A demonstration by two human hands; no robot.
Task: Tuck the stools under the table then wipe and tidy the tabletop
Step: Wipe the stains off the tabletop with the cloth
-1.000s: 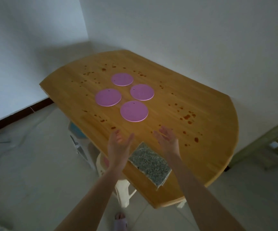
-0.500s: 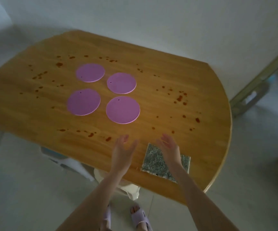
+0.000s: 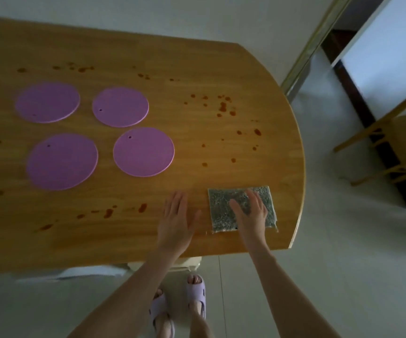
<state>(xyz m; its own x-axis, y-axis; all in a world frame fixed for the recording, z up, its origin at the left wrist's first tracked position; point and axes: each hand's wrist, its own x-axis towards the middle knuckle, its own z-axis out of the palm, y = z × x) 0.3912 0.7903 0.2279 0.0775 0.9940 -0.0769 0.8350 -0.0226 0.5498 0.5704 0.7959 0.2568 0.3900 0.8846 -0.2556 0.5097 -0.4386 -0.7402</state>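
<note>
A: In the head view, where is the cloth lying?

B: The grey cloth (image 3: 221, 211) is lying flat on the table (image 3: 258, 69), near its front right corner. The right hand (image 3: 250, 215) is lying over it, fingers straight and slightly spread, gripping nothing.

A: And the left hand?

B: The left hand (image 3: 176, 223) is lying just left of the cloth, fingers straight, holding nothing. 4 purple mats (image 3: 143, 152) are sitting further left, and brown stains (image 3: 222, 106) are dotting the wood.

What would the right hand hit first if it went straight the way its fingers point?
Probably nothing solid: beyond the cloth under the right hand lies bare table, then the brown spots.
</note>
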